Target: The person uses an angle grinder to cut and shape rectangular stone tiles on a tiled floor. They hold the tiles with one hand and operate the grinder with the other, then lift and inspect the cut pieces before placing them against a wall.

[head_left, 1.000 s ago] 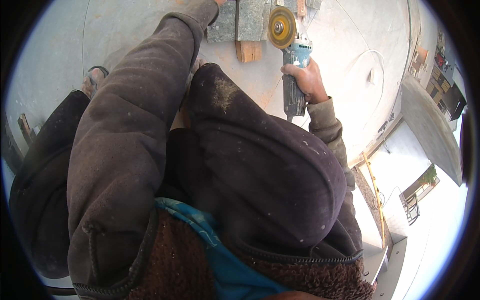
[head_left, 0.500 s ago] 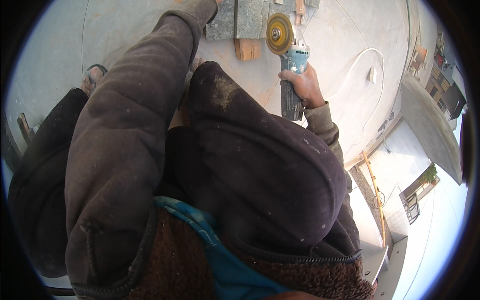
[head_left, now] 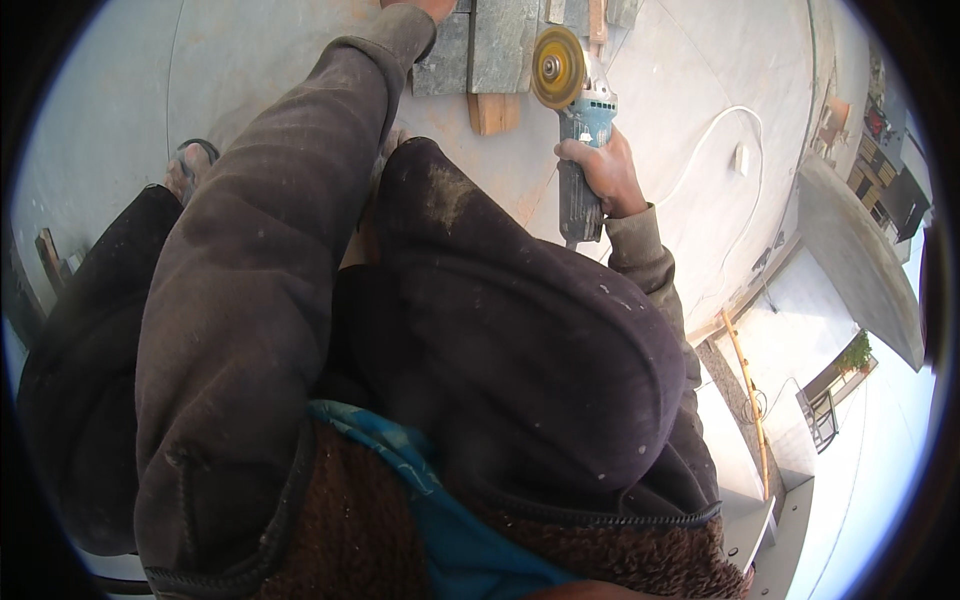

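Observation:
My right hand is wrapped round the dark body of a teal angle grinder. Its yellowish disc faces up and to the left, and no blur of spinning shows on it. At the top edge my left hand reaches over grey stone slabs; only its wrist side shows, as the fingers lie beyond the picture. The slabs rest partly on a wooden block just left of the disc. The grinder and the slabs are apart or nearly touching; I cannot tell which.
A white cable curls over the pale floor at the right, with a small white piece beside it. My bent knees frame the near side. Farther right are a grey slab-like ledge and a yellowish pole.
The slabs and block sit slightly lower in the picture, and more of my left hand shows at the top edge. The grinder stays nearly where it was in my right hand.

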`<state>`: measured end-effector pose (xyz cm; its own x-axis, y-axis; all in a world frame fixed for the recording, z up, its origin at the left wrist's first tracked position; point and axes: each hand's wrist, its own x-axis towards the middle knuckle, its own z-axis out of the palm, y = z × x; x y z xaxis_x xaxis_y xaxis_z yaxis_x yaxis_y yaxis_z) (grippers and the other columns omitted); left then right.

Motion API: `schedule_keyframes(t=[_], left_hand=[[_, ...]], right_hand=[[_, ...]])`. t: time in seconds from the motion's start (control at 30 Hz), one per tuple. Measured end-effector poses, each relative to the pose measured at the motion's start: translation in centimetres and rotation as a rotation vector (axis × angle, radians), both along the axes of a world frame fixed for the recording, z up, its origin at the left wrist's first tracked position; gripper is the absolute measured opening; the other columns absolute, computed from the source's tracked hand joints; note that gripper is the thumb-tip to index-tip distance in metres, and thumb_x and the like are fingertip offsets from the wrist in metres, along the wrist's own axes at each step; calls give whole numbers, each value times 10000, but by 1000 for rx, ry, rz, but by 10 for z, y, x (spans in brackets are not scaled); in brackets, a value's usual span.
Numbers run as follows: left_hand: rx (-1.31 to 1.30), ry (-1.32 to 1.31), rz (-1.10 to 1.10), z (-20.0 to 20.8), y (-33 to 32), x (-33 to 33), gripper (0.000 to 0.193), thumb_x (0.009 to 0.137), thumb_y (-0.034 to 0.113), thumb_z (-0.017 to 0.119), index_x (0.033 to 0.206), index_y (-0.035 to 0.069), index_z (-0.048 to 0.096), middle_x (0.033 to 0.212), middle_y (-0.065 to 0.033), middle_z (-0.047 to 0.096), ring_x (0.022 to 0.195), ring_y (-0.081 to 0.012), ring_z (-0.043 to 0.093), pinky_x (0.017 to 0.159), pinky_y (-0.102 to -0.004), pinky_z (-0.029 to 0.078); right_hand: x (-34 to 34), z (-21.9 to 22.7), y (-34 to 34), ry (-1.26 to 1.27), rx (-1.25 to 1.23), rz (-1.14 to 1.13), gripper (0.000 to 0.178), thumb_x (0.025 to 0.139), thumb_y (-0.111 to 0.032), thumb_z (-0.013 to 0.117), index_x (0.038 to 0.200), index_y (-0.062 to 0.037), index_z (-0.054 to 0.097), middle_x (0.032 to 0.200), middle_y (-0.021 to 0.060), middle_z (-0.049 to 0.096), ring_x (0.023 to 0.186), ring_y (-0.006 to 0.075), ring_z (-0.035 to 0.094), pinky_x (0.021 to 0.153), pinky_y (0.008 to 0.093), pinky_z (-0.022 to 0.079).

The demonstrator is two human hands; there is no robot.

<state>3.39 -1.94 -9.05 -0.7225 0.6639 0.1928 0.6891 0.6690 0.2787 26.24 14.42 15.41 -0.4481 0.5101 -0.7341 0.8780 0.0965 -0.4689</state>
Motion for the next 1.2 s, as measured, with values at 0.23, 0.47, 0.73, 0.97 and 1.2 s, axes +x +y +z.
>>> schedule_keyframes(t=[0.23,0.47,0.73,0.97,1.2], left_hand=[[-48,-94,-25,18,-1,7,453,1063,359,413,1457,152,496,1317,-114,599,1198,-280,542,1090,-565,314],[-99,-47,-26,-22,-3,18,491,1071,400,378,1496,161,443,1409,-119,551,1266,-289,503,1143,-592,239],[64,-1,-5,-31,11,16,521,1083,398,353,1531,133,375,1451,-111,513,1313,-276,464,1153,-575,237],[-83,104,5,-11,8,24,520,1093,389,339,1514,88,382,1455,-121,501,1303,-257,477,1160,-522,273],[458,-498,-211,-11,11,21,498,1090,358,375,1497,73,411,1378,-123,547,1227,-243,530,1114,-486,347]], right_hand=[[-22,-1,7,46,-43,2,363,732,-113,729,1027,38,579,846,96,627,691,188,641,640,332,534],[-37,-5,9,29,-43,15,336,740,-111,724,1014,20,579,838,91,626,676,185,643,633,328,536],[-42,-8,16,25,-32,23,306,757,-118,716,1002,11,586,821,79,630,668,177,640,629,326,535],[-46,-10,20,52,-38,14,307,763,-131,715,1005,10,589,827,79,637,662,176,642,619,321,538],[-53,-12,26,51,-30,27,325,764,-144,712,1016,17,585,828,80,637,657,174,643,618,317,542]])
